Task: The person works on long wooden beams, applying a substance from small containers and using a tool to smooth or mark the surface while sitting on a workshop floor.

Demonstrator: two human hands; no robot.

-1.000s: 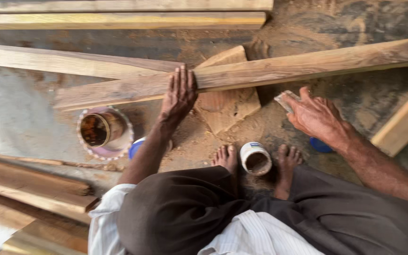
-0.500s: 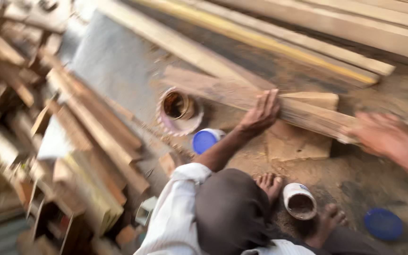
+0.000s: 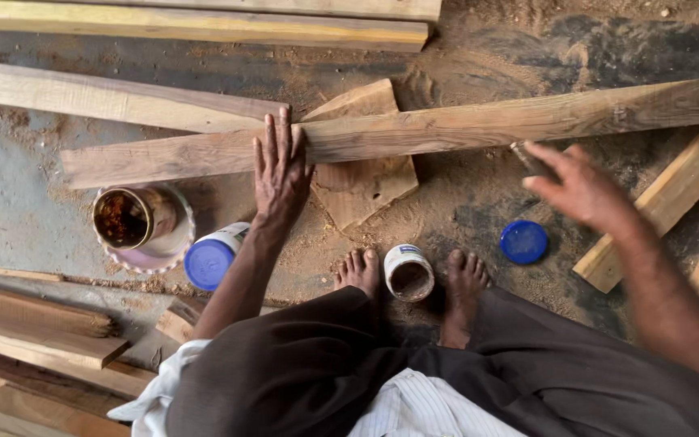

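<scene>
Head view:
Left hand (image 3: 281, 174): lies flat, palm down, on the long plank (image 3: 414, 129), fingers stretched out and a little apart; the grip is spread and pinches nothing.
Right hand (image 3: 580, 186): hovers just below the plank's right half, blurred, fingers loosely spread; a small grey piece (image 3: 527, 158) sits at the fingertips, but whether the grip closes on it I cannot tell.
Long plank: runs across the floor (image 3: 10, 202) from left of centre to the right edge, its right end slightly higher in the picture; it rests over a short wedge-shaped board (image 3: 362, 182).
Open jar (image 3: 408, 273): white, lid off, brown inside, standing between the person's two bare feet (image 3: 359, 271).
Blue lid (image 3: 523, 241): flat on the floor, just right of the right foot, below the right hand.
Closed jar (image 3: 212, 255): white with a blue cap, lying on its side next to the left forearm.
Tin can (image 3: 127, 217): open, rusty brown inside, tipped on a pink-rimmed dish (image 3: 163, 255), left of the closed jar.
Other planks: one pale plank (image 3: 107, 97) above the long plank on the left, a yellowish one (image 3: 204, 24) along the top, a stack (image 3: 34, 340) at lower left, a short piece (image 3: 657, 210) at right.
Floor: bare, dusted with sawdust.
</scene>
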